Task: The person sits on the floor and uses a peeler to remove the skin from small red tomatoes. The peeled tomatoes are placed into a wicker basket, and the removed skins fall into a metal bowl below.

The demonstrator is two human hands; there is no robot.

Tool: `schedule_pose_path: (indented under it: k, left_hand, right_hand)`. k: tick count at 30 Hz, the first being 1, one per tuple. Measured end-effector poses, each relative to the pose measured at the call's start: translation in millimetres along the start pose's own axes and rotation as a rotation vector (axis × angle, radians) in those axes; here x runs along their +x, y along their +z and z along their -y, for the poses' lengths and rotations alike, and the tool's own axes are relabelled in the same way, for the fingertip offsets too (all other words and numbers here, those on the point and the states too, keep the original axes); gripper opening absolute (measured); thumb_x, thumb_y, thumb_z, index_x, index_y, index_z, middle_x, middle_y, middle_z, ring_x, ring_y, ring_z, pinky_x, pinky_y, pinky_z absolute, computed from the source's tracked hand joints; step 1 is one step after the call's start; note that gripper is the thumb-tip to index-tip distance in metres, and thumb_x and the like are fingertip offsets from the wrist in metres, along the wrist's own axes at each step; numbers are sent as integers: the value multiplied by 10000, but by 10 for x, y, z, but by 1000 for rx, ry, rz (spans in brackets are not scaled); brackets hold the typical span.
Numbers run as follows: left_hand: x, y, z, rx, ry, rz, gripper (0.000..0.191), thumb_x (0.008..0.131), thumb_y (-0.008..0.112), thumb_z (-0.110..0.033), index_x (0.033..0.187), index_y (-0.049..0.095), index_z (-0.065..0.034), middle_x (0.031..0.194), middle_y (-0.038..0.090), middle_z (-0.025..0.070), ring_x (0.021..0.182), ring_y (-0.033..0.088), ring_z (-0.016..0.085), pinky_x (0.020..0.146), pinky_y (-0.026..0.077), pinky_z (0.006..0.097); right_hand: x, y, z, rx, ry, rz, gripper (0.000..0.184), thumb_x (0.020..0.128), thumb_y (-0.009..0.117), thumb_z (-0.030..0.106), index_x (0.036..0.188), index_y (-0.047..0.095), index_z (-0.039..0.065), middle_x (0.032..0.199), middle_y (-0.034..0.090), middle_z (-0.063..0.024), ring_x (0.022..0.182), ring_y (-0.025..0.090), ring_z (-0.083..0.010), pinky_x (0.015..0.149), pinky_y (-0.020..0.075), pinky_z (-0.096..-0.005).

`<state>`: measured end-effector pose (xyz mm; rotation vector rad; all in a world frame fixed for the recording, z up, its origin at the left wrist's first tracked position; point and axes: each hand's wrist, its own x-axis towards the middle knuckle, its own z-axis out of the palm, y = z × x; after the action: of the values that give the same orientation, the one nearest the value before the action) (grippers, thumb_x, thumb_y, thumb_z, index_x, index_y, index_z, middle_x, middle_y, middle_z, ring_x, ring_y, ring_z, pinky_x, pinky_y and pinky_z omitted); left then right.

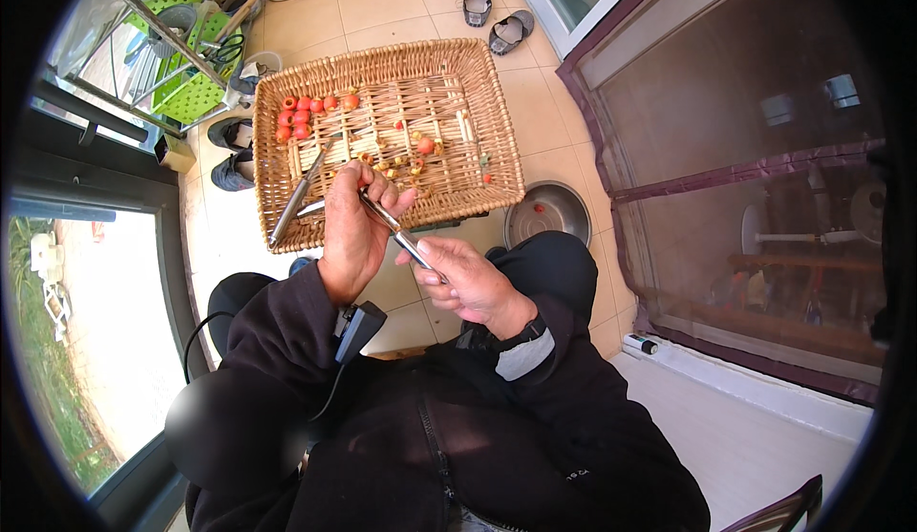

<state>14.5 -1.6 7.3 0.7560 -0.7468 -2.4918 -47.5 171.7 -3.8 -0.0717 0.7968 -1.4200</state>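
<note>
My right hand grips the metal handle of a slim tool, its tip pointing up and left into my left hand. My left hand has curled fingers around the tip; whether a fruit sits inside them is hidden. Both hands are at the near edge of a rectangular wicker basket. Small red fruits are grouped in its far left corner, some with hollowed ends. One red fruit lies right of centre among yellowish scraps. A second metal-handled tool leans along the left side.
A steel basin with a red bit inside stands right of the basket. Grey slip-on shoes lie beyond it, and dark shoes at left. A metal rack holds green crates. A black box with a cord hangs by my left wrist.
</note>
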Motion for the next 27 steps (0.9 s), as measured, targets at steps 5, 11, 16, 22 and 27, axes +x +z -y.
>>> schedule_pose_path:
  k: [5, 11, 16, 22, 27]
  left_hand:
    - [20, -53, 82, -43, 67, -77, 272, 1088, 433, -271, 870, 404, -111, 728, 358, 0, 673, 400, 138, 858, 539, 371]
    - [31, -33, 114, -85, 62, -131, 275, 1085, 448, -268, 867, 405, -105, 728, 368, 4, 680, 411, 142, 886, 542, 392]
    - [26, -50, 39, -31, 19, 16, 292, 1088, 437, -294, 865, 401, -109, 736, 370, 7, 680, 408, 142, 888, 537, 386]
    - [6, -53, -55, -126, -45, 149, 489, 1042, 437, -575, 1000, 500, -91, 867, 530, 53, 809, 583, 219, 912, 547, 436]
    - [4, -49, -114, -121, -24, 106, 720, 997, 391, -707, 1266, 455, -42, 1073, 633, 156, 978, 689, 267, 927, 584, 456]
  right_hand:
    - [120, 98, -75, -1000, -625, -359, 259, 1031, 585, 236, 1158, 626, 13, 722, 551, -56, 528, 529, -199, 473, 417, -312]
    - [101, 151, -108, -1565, -935, -638, 261, 976, 634, 171, 1192, 633, 25, 752, 590, -119, 597, 592, -304, 531, 464, -386]
    - [48, 39, -15, -114, -14, -142, 332, 1099, 490, 305, 1195, 637, 23, 750, 472, 74, 515, 305, 15, 446, 246, -153]
    - [26, 9, -9, -125, -68, -100, 313, 1095, 495, 277, 1165, 638, 7, 725, 475, 58, 512, 352, -10, 455, 283, -177]
    - [55, 122, -43, -1059, -596, -510, 214, 1013, 609, 159, 1130, 656, -14, 741, 603, -52, 652, 591, -167, 597, 446, -304]
